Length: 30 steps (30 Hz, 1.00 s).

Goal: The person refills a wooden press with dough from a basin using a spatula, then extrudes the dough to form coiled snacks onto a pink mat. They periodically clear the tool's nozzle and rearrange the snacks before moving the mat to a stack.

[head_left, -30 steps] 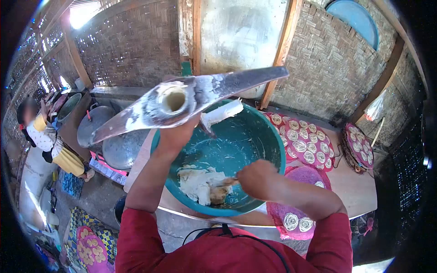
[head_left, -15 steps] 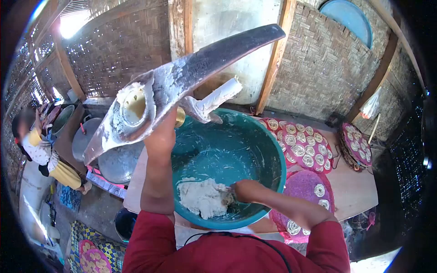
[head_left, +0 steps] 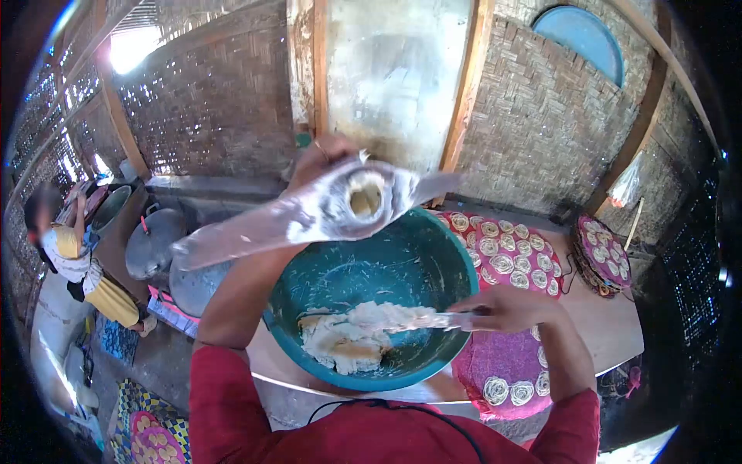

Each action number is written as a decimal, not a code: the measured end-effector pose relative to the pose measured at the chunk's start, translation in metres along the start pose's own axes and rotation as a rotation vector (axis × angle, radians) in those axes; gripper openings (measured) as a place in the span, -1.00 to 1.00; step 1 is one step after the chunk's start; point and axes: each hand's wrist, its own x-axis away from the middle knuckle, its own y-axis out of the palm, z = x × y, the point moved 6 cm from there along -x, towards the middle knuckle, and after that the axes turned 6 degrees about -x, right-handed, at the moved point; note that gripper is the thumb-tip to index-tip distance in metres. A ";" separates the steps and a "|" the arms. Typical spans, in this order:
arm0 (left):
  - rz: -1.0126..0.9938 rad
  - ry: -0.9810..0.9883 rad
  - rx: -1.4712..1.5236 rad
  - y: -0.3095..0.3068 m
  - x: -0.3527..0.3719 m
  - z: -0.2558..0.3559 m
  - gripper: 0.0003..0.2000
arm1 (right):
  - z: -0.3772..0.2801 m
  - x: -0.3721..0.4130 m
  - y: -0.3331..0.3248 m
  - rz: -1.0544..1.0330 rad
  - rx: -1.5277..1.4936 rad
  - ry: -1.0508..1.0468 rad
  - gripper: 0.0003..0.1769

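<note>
My left hand (head_left: 328, 155) is closed behind a wooden press (head_left: 270, 220), a long bar with a round hollow in its middle. White dough is smeared around the hollow, and some pale dough sits inside. The press hangs tilted over the far left of a large green basin (head_left: 456, 340). My right hand (head_left: 514, 309) grips a flat scoop (head_left: 460, 320) at the basin's right rim. A long lump of sticky dough coats the scoop, hiding most of its blade. More white dough (head_left: 340, 344) lies on the basin floor at the near left.
Pink mats (head_left: 514, 251) with coiled noodle nests lie on the table (head_left: 595, 325) at right; a round tray (head_left: 603, 247) of nests stands farther right. Metal pots (head_left: 154, 243) are at left, near another person (head_left: 69, 247). A woven wall (head_left: 541, 116) rises behind.
The press has swung right and levelled, its hollow now nearer the middle. My right hand has risen out of the dough, moving right with the loaded scoop. The white cylinder has gone from view.
</note>
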 end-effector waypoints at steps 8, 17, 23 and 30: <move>-0.093 0.525 -0.973 0.048 0.009 0.020 -0.80 | -0.002 0.070 -0.055 0.117 -0.453 0.026 -0.61; -0.142 0.544 -1.303 0.108 0.011 0.028 -0.83 | -0.094 0.033 -0.006 0.985 1.376 -0.115 -0.51; -0.007 0.418 -1.396 0.093 0.007 0.027 -0.82 | -0.092 0.038 0.032 1.025 1.401 -0.133 -0.55; 0.091 0.133 -0.933 0.021 -0.006 -0.031 -0.80 | -0.108 0.095 -0.006 1.313 1.250 0.024 -0.58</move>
